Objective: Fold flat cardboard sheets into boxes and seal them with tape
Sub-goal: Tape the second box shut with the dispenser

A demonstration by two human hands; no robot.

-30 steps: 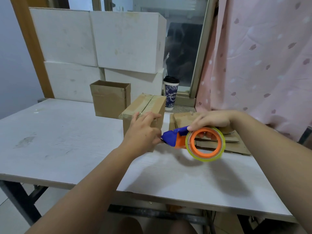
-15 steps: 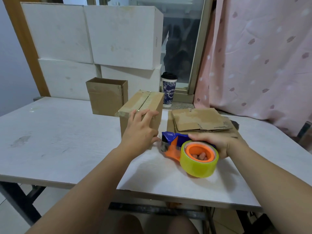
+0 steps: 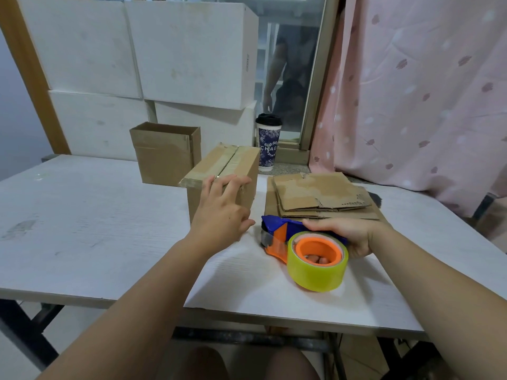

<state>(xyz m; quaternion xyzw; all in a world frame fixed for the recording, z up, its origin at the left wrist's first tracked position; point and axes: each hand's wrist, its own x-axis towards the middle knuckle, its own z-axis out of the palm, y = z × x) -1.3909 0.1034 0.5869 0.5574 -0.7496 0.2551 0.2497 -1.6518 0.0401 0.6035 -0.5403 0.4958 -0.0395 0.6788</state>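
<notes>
Left hand (image 3: 222,212) flat on near side of closed box (image 3: 230,167), fingers straight, a bit spread, tips at top edge. Box stands mid table (image 3: 82,215), tape strip along top. Right hand (image 3: 349,234) curls round tape gun (image 3: 282,231), resting on table just right of box. Flat cardboard pile (image 3: 318,196) just behind. Open box (image 3: 164,154), cup (image 3: 268,144) farther back.
</notes>
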